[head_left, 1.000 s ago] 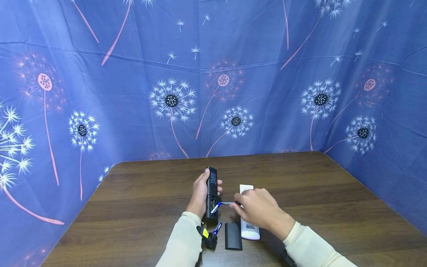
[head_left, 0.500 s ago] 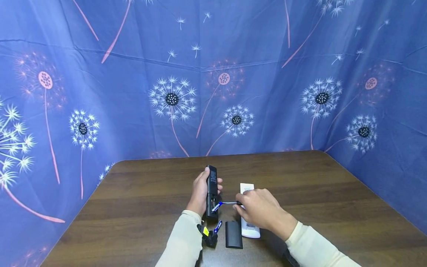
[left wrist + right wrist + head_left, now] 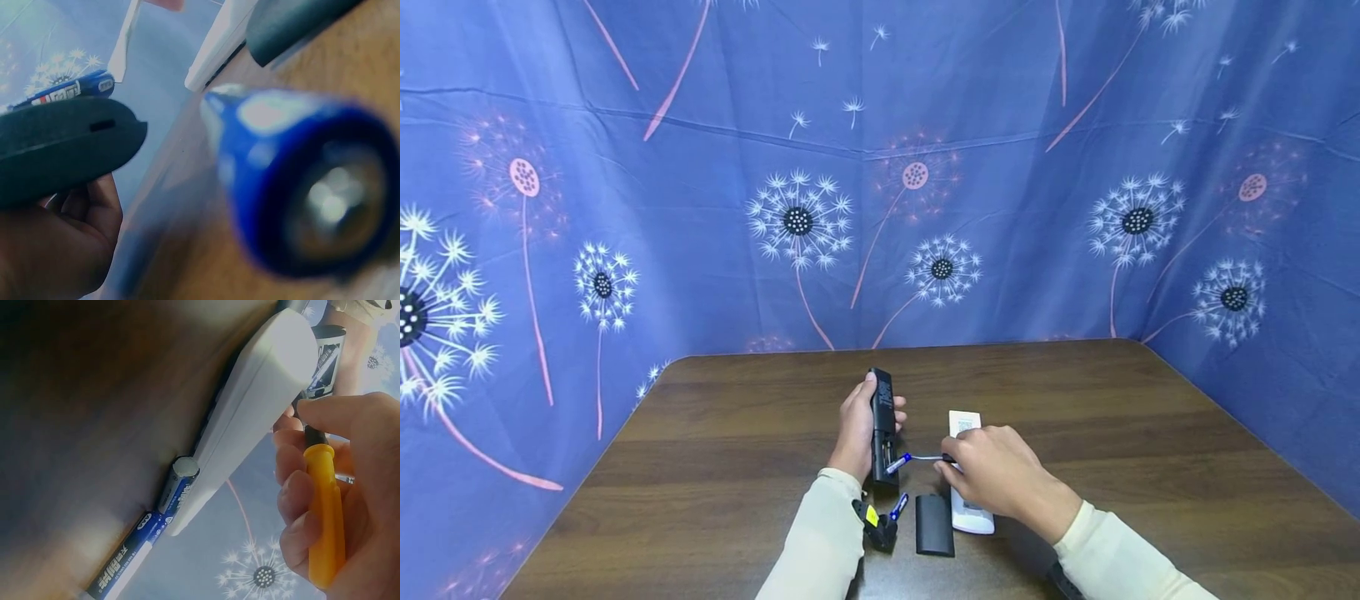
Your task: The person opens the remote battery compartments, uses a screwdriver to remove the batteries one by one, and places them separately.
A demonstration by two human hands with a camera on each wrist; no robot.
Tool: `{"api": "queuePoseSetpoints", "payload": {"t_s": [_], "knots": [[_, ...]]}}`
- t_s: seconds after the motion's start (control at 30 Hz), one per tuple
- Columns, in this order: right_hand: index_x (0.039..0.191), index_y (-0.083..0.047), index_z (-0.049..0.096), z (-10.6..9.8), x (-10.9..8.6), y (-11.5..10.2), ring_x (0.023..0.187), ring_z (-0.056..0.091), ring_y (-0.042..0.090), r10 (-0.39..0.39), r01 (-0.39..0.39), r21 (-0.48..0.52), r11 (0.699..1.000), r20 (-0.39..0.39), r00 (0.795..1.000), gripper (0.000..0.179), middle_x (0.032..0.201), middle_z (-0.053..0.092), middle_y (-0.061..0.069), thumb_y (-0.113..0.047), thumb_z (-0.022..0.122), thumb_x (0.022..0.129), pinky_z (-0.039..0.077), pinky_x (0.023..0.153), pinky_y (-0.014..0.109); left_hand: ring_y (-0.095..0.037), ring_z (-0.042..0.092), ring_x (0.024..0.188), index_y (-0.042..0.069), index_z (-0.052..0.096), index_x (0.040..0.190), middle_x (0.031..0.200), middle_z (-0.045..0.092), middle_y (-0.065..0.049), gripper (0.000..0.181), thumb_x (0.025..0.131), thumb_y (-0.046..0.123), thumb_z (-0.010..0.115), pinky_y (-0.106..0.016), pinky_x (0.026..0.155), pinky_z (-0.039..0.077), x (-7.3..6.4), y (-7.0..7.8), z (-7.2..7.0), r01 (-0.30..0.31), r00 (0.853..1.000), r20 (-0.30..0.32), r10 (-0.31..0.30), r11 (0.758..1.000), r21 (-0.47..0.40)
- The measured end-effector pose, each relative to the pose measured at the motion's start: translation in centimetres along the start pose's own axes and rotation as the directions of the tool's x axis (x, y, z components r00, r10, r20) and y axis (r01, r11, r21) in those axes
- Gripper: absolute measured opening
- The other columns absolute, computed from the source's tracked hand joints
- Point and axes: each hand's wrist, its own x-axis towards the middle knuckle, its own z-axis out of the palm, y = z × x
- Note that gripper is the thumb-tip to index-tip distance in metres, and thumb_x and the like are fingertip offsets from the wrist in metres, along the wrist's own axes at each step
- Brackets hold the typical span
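My left hand (image 3: 853,429) grips a black remote control (image 3: 883,400), back side up, with its battery compartment uncovered. A blue battery (image 3: 898,463) sticks out of the compartment at a slant, one end over the right edge. In my right hand (image 3: 1003,468) is a screwdriver (image 3: 324,519) with a yellow handle, fingers curled round it. Its thin metal shaft (image 3: 927,457) points left, the tip at the battery's raised end. In the left wrist view, that shaft (image 3: 125,44) meets the battery (image 3: 69,94) above the remote's end (image 3: 69,137).
A black battery cover (image 3: 935,525) and a white remote control (image 3: 972,521) lie on the wooden table (image 3: 737,467). Another blue battery (image 3: 899,506) shows by the left wrist camera (image 3: 880,533). Two batteries (image 3: 128,559) lie beside the white remote, hidden in the head view.
The head view has shifted slightly, moving everything a little to the right in it. The slanted battery lies somewhat flatter, its raised end farther over the remote's right edge. Both grips are unchanged.
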Motion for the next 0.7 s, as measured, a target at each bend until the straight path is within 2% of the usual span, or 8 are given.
{"api": "queuePoseSetpoints", "payload": {"t_s": [0.2, 0.47, 0.7], "knots": [[0.073, -0.018, 0.064, -0.13, 0.01, -0.12, 0.044, 0.033, 0.003, 0.000, 0.000, 0.006, 1.000, 0.017, 1.000, 0.023, 0.057, 0.051, -0.012, -0.033, 0.073, 0.089, 0.028, 0.039, 0.026, -0.018, 0.069, 0.073, 0.006, 0.044, 0.141, 0.103, 0.070, -0.017, 0.056, 0.106, 0.049, 0.042, -0.030, 0.067, 0.056, 0.17, -0.04, -0.03, -0.004, 1.000, -0.004, 0.004, 1.000, -0.003], [0.071, -0.019, 0.061, -0.22, 0.02, -0.20, 0.044, 0.033, 0.003, -0.010, 0.008, 0.032, 0.999, 0.063, 0.998, 0.026, 0.057, 0.045, -0.014, -0.034, 0.073, 0.090, 0.028, 0.039, 0.025, -0.018, 0.070, 0.075, 0.008, 0.043, 0.144, 0.107, 0.070, -0.018, 0.057, 0.106, 0.050, 0.041, -0.030, 0.068, 0.056, 0.04, 0.15, -0.14, -0.003, 1.000, -0.015, 0.004, 1.000, 0.027], [0.070, -0.021, 0.060, -0.14, -0.16, -0.20, 0.045, 0.035, 0.001, -0.026, 0.023, 0.043, 0.999, 0.079, 0.997, 0.027, 0.057, 0.047, -0.014, -0.034, 0.073, 0.089, 0.032, 0.041, 0.027, -0.018, 0.070, 0.076, 0.008, 0.045, 0.144, 0.107, 0.070, -0.019, 0.057, 0.105, 0.050, 0.042, -0.030, 0.068, 0.056, 0.18, 0.01, -0.06, 0.007, 1.000, -0.014, -0.007, 1.000, 0.028]]}}
